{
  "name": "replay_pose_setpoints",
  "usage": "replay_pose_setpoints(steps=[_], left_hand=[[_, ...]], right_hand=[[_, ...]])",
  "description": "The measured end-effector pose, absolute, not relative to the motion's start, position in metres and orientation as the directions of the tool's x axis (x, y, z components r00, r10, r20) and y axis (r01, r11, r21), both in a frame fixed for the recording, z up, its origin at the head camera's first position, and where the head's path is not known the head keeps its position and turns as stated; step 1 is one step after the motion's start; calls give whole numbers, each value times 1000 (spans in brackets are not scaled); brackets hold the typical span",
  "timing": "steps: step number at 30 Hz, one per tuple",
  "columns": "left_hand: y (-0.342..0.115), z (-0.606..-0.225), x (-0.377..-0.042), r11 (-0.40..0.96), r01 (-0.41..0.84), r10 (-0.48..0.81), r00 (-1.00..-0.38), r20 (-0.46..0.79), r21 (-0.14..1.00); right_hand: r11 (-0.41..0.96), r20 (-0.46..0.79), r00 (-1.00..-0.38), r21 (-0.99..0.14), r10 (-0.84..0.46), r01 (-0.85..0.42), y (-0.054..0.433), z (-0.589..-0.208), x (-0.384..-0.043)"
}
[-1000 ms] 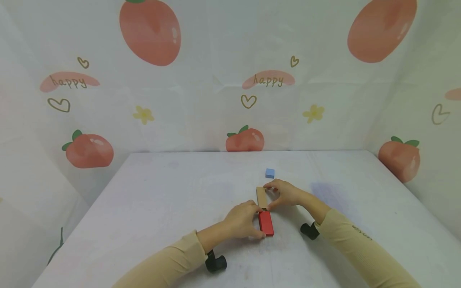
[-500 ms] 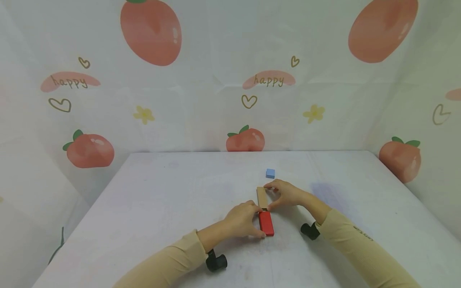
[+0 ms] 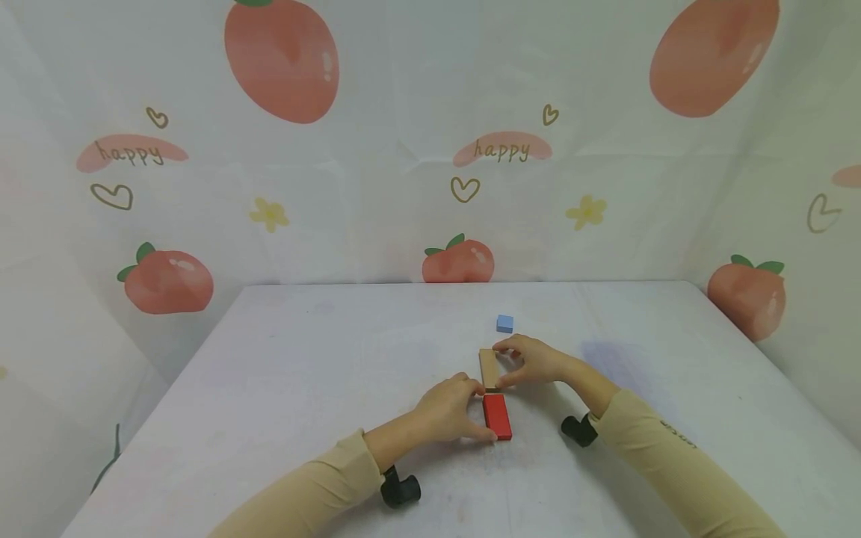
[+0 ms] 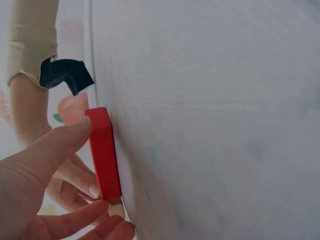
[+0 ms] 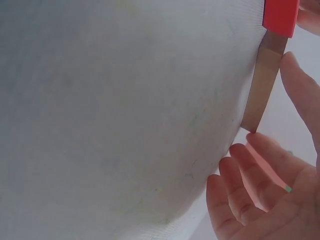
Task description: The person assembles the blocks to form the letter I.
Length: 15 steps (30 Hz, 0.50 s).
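Observation:
Two oblong blocks lie end to end on the white table, nearly in line. The nearer is a red block (image 3: 497, 417); in the left wrist view my left hand (image 3: 449, 409) spans it, thumb at one end of the red block (image 4: 104, 155) and index fingertip right at the other. Beyond it lies a plain wooden block (image 3: 489, 369). My right hand (image 3: 534, 360) holds that wooden block (image 5: 264, 87) lengthwise, with the index fingertip at its far end and the thumb by its near end. The right hand's other fingers (image 5: 240, 185) are spread beside the table surface.
A small blue block (image 3: 504, 323) sits on the table (image 3: 336, 351) just beyond the wooden one. Black wrist-camera mounts hang under both sleeves, the left mount (image 3: 400, 490) low over the table. A printed cloth (image 3: 363, 149) stands behind the table.
My left hand has drawn back slightly to the left, its fingertips leaving the gap between the blocks. The right thumb has shifted slightly away from the red block. The blocks stay almost in place.

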<state>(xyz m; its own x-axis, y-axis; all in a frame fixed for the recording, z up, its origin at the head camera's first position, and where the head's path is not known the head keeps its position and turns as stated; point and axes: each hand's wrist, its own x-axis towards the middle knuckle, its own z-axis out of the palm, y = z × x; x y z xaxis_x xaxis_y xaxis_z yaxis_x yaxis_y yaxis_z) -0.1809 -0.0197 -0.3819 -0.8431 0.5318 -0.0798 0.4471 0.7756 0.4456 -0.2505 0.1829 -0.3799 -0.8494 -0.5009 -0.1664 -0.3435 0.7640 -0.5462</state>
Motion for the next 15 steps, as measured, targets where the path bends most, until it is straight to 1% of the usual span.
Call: replay_pose_setpoints(steps=[15], left_hand=[[-19, -384, -184, 772, 466, 538, -841, -55, 432]], right_hand=[[779, -183, -859, -541, -477, -317, 181, -381, -251]])
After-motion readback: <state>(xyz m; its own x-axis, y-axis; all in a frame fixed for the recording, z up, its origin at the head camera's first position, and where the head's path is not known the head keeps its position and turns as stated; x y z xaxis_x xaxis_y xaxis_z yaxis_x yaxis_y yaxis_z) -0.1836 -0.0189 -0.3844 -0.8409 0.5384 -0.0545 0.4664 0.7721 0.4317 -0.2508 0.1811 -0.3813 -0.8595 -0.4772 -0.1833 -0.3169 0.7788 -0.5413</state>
